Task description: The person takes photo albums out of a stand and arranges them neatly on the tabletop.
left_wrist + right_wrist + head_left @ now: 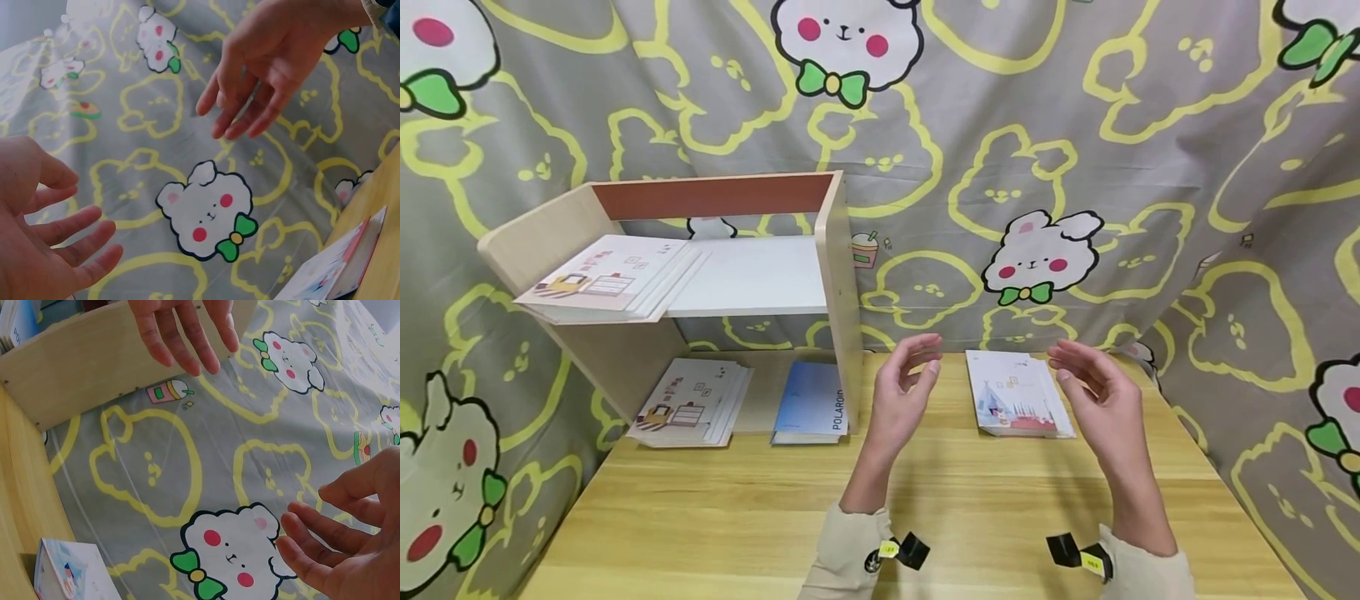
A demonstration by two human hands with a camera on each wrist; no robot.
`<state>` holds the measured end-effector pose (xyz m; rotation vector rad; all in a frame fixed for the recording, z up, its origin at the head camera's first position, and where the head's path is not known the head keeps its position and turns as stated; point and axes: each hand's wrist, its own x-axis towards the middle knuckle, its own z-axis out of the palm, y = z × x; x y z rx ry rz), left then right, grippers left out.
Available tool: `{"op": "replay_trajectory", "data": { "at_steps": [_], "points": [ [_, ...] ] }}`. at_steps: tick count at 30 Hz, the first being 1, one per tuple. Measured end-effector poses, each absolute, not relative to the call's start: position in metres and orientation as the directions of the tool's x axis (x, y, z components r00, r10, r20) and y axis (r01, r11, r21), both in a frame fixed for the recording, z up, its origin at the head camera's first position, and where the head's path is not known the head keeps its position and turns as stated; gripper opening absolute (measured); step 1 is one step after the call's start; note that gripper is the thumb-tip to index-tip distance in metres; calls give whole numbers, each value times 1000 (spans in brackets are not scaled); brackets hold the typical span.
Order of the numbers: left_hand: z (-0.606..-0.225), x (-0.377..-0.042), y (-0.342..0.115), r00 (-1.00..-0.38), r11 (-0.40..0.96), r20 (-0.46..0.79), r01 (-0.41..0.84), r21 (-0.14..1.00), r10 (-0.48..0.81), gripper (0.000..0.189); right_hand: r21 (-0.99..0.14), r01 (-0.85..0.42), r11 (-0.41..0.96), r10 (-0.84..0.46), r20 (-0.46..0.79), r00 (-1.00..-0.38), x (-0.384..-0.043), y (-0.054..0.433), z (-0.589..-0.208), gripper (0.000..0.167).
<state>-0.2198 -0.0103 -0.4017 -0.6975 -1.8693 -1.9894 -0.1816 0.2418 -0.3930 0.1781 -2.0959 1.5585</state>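
My left hand [904, 392] is raised over the table between the shelf and a stack of white illustrated books [1011, 392], fingers relaxed and holding nothing. On the other side of that stack my right hand [1101, 400] hovers with loosely bent fingers, also holding nothing. The two palms face each other. In the left wrist view the stack's edge [337, 265] shows at lower right, below both hands. The right wrist view has its corner [72, 572] at lower left, apart from the fingers.
A wooden two-tier shelf [838, 275] stands at the left. White books [613, 271] lie on its upper board, and more white books [696, 404] and a blue POLAROID book [811, 400] lie below. A patterned curtain [925, 167] hangs behind the wooden table [715, 517].
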Motion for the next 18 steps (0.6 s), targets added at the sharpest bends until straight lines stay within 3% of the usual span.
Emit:
{"op": "replay_trajectory", "data": {
  "at_steps": [18],
  "points": [
    [-395, -216, -26, -818, -70, 572, 568, 820, 67, 31, -855, -429, 291, 165, 486, -858, -179, 225, -387, 37]
  ]
}}
